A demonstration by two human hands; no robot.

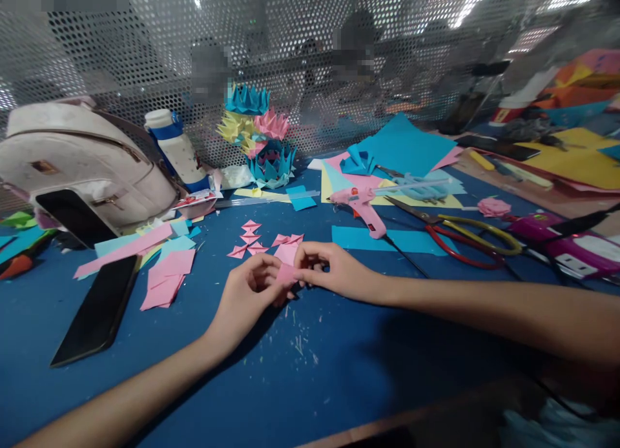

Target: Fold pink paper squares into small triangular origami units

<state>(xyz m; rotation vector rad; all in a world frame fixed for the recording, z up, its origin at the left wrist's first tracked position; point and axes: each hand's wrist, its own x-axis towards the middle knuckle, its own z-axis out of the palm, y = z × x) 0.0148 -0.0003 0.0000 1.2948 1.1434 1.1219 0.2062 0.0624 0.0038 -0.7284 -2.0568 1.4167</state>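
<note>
A small piece of pink paper (287,274) is pinched between my two hands, above the blue table. My left hand (252,285) grips its left side with thumb and fingers, and my right hand (322,267) pinches its right edge. Just beyond my fingers lie several folded pink paper pieces (250,239), and more pink paper (288,244) is partly hidden behind my right hand. To the left of my hands sits a stack of pink paper squares (168,279).
A pink glue gun (361,206) and scissors (455,235) lie to the right. Left are a phone (99,312), another phone (75,217), a white backpack (72,157) and a bottle (177,148). Folded paper flowers (256,135) stand behind, before a perforated metal screen (290,41).
</note>
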